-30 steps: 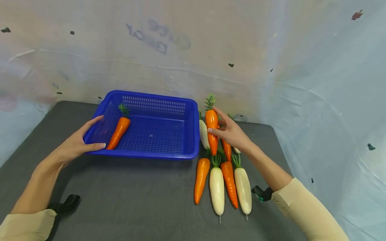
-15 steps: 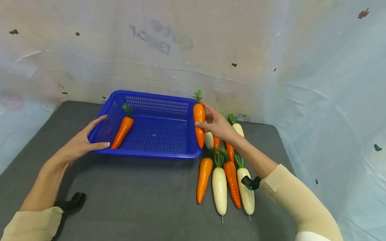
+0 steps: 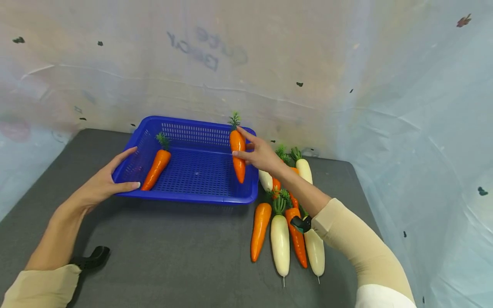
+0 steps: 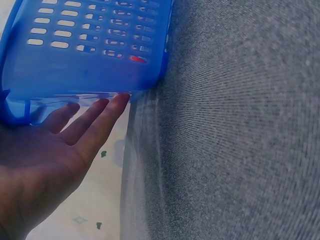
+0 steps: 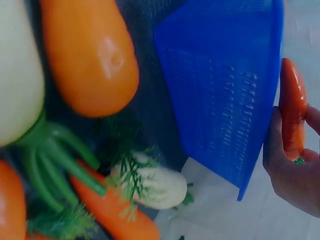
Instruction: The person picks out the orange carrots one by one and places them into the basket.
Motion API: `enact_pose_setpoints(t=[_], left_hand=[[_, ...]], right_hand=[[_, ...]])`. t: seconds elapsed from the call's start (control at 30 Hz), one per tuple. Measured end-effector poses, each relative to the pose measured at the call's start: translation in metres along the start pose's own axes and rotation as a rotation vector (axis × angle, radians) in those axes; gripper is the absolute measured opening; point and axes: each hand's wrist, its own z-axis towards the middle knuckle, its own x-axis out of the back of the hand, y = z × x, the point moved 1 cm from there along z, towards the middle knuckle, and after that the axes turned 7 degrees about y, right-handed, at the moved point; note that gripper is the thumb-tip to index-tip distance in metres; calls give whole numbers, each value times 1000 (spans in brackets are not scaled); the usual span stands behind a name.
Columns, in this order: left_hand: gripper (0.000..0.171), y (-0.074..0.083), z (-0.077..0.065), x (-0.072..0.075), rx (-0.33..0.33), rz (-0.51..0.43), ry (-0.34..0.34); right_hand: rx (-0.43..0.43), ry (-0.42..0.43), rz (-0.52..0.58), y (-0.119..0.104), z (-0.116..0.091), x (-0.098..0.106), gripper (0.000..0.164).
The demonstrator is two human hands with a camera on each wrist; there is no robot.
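Head view: my right hand [image 3: 262,155] pinches one carrot [image 3: 238,160] between thumb and fingers, over the right end of the blue basket [image 3: 192,197] near the far edge of the bench [image 3: 173,252]. My left hand [image 3: 101,182], fingers spread wide, touches the basket's near-left corner; another carrot [image 3: 156,169] lies inside.

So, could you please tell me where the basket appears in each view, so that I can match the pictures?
Head: the basket is left of centre, with the left hand at its left end.
Left wrist: the basket is at the top left, above the left hand.
Right wrist: the basket is right of centre, between the vegetables and the right hand.
Shared landmark: the table.
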Motion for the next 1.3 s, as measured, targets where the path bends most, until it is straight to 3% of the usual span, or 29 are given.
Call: enact_pose_setpoints(t=[0.37,0.97,1.3], left_hand=[[95,2,0,-2,8,-4,6],[94,3,-1,-1,9,2,7],[93,3,0,-1,22,-4,-1]], right_hand=[[-22,-44,64,-5,19,-32,76],[-31,-50,46,-9,40,-83,78],[-72,-82,93,-16,47,-106,81]])
